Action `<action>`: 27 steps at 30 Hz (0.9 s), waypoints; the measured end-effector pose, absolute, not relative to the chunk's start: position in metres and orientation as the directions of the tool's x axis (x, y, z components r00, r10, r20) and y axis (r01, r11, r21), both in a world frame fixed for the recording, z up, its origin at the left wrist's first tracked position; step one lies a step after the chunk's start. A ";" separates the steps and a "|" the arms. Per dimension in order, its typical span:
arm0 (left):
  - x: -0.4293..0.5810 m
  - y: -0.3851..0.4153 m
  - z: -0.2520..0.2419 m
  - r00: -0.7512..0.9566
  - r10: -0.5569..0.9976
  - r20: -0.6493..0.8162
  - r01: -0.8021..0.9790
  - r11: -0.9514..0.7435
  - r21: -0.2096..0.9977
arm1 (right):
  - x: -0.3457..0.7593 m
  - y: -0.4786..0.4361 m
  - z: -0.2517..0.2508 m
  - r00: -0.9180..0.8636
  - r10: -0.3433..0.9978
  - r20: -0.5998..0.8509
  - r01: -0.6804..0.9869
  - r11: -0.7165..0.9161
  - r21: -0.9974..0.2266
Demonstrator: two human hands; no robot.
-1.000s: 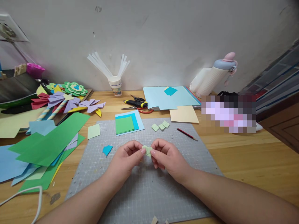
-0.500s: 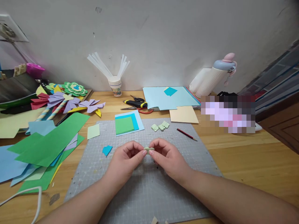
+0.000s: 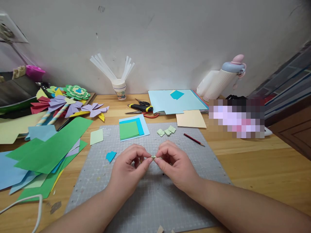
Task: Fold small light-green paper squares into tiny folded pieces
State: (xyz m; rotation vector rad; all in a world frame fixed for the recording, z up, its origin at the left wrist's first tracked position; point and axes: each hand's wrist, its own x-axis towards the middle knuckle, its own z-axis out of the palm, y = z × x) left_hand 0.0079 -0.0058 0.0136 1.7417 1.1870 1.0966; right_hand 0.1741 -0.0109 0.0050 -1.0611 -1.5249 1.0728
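Between my two hands, over the grey cutting mat [image 3: 145, 204], is a small folded piece of pale green paper [image 3: 153, 157]. My left hand [image 3: 131, 166] pinches its left end between thumb and index finger. The right end is pinched the same way by my right hand [image 3: 176, 165]. Fingertips cover most of the paper, and only a thin edge shows. Just beyond my hands lie several pale green folded pieces [image 3: 166, 131]. A scrap of blue paper [image 3: 111, 156] rests left of my left hand.
Stacked green and blue squares [image 3: 131, 129], a pale green square [image 3: 96, 137] and a pencil [image 3: 194, 139] lie on the mat. Scissors and a cutter [image 3: 141, 107] sit behind it. Green sheets [image 3: 55, 145] and paper flowers [image 3: 77, 92] crowd the left; a bottle [image 3: 222, 81] stands back right.
The pale green paper has turned from showing its rounded face to showing a thin edge. Both hands have tilted slightly and keep their pinch on it.
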 end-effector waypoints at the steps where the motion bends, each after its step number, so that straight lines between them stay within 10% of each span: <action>1: 0.008 -0.006 0.015 0.202 0.943 0.264 0.323 -0.319 0.891 | 0.174 -0.011 0.005 -0.163 0.959 0.232 0.115 0.252 -0.961; 27: 0.007 -0.011 0.020 0.245 0.859 0.449 0.420 -0.512 0.750 | 0.175 -0.014 0.006 -0.171 0.950 0.260 0.068 0.274 -0.959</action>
